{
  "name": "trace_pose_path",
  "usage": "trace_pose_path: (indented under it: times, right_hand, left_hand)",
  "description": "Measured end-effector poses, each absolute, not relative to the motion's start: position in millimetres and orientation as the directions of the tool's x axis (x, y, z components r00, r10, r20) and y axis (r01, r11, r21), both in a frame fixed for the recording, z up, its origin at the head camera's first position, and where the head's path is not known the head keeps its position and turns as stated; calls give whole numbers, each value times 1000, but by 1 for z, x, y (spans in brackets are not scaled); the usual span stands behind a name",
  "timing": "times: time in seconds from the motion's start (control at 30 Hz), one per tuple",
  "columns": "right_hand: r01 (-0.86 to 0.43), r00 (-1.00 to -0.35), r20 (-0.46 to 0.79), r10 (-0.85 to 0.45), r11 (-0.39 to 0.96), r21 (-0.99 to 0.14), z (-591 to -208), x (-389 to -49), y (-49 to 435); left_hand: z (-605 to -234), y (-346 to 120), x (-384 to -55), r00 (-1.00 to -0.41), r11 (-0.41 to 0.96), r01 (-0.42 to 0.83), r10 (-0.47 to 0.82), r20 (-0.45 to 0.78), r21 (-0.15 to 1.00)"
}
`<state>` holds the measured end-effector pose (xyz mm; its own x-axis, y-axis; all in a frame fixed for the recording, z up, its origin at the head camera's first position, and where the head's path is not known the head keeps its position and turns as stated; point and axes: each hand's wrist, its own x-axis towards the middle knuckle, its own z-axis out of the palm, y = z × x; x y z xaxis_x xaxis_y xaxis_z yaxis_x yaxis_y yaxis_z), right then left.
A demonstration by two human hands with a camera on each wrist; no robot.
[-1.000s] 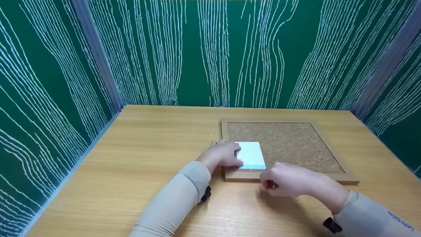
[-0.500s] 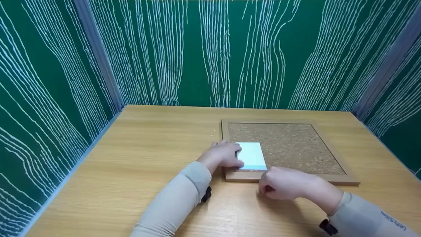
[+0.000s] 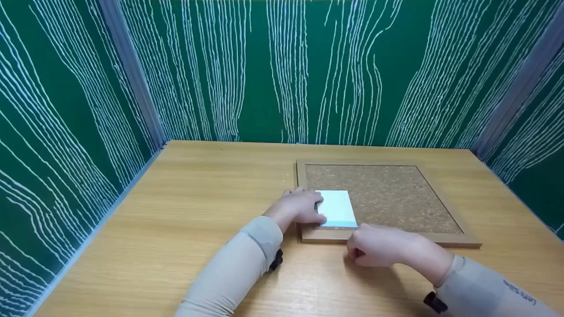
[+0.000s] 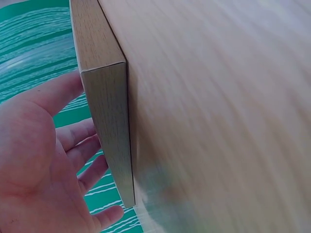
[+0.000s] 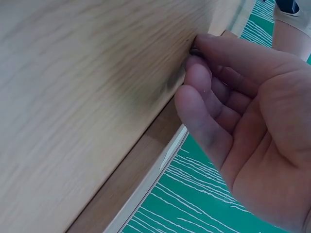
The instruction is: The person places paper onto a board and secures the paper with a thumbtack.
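"Right grip (image 3: 378, 245) bunched together at the paper's five o'clock, apparently pinching a small dark thing (image 5: 195, 51), too tiny to name!"

"And the left grip (image 3: 300, 207)?"

"Fingers apart, touching the paper (image 3: 338, 210) from nine o'clock, over the corkboard's (image 3: 396, 193) eight o'clock corner, on the worktop (image 3: 211, 193). Steadying it, I'd judge; next calls for holding firm."

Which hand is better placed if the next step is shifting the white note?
Left, probably: the left hand has thumb and finger on the white note. The right hand is curled at the front edge of the corkboard, seemingly pinching a small dark object.
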<state>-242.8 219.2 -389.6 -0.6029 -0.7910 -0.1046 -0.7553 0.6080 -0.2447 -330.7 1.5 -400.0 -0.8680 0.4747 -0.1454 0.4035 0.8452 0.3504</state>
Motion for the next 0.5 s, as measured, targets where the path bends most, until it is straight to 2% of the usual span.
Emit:
trace_pose_path:
  times: [0.2,0.5]
  right_hand:
    - [-739,-607,-125,-784,616,-274,-387,-242,219]
    - [-759,-591,-30,-806,568,-319,-368,-242,225]
  left_hand:
    - [-400,2,-331,-861,839,413,486,-147,354]
    - [-399,2,-330,-862,851,415,481,-159,323]
